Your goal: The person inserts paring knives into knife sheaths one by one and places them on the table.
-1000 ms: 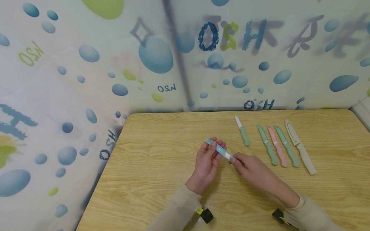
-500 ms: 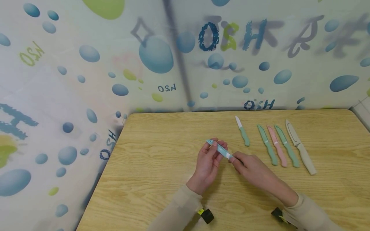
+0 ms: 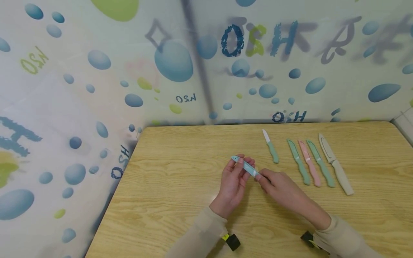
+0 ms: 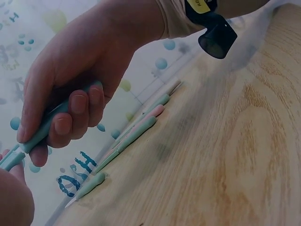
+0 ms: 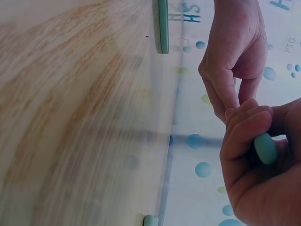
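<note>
Above the table, my left hand (image 3: 231,182) holds the light-blue sheath (image 3: 249,167) of a small knife between thumb and fingers. My right hand (image 3: 284,188) grips the knife's handle (image 4: 49,123), whose rounded butt shows in the right wrist view. The sheath covers the blade almost up to the handle, with a pale bit showing at the joint. To the right of the hands, a green paring knife (image 3: 272,150) lies on the table with its white blade bare.
On the wooden table (image 3: 161,172), two green sheathed knives (image 3: 298,163) (image 3: 321,163), a pink one (image 3: 309,163) and a larger beige one (image 3: 335,165) lie in a row at right. A green strip (image 5: 163,23) lies on the table in the right wrist view. A patterned curtain (image 3: 180,89) hangs behind.
The gap of bare blade between sheath and handle has narrowed as the sheath and handle came together. My left hand has shifted slightly right; the knives on the table have stayed put.
</note>
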{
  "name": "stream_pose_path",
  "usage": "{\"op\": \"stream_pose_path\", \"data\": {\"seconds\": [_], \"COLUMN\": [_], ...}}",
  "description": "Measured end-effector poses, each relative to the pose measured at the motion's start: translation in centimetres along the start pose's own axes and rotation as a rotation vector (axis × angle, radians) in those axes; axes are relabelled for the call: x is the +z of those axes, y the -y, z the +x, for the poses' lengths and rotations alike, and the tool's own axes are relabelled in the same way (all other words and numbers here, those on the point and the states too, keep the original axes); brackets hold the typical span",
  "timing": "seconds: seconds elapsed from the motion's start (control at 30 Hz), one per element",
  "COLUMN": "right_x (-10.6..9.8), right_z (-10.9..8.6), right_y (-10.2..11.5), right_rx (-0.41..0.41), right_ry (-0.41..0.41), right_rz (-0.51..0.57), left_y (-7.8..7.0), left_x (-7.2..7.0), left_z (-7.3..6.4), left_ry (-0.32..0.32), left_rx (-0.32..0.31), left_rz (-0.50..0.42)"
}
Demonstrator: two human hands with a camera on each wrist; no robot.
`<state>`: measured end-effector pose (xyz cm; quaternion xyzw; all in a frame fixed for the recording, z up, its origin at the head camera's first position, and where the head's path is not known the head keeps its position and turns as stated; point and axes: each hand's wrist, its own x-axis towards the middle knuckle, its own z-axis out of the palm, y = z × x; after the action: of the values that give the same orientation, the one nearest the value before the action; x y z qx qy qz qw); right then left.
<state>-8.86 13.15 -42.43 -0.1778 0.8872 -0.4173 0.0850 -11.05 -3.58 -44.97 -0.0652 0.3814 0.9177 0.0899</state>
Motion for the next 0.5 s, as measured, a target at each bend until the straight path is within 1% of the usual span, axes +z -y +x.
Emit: {"op": "stream_pose_path", "data": {"seconds": [0.3,0.4,0.5], "right_x": [-0.26,-0.33,-0.32], "right_z": [0.06,0.08,0.17], "right_y": [-0.05,-0.14,-0.27], "right_rx": [0.024,0.024,0.025], "right_ry": [0.003,-0.019,-0.043], "right_rz": [-0.024,-0.069,-0.139], "left_y": [0.09,0.13,0.15], "left_x": [-0.08,-0.09,-0.06], "left_z": [-0.01,-0.02,0.01], "left_ry": [-0.023,-0.034,-0.047], "left_rx": [0.002,0.006,0.011], "left_rz": [0.006,0.018,0.026]}}
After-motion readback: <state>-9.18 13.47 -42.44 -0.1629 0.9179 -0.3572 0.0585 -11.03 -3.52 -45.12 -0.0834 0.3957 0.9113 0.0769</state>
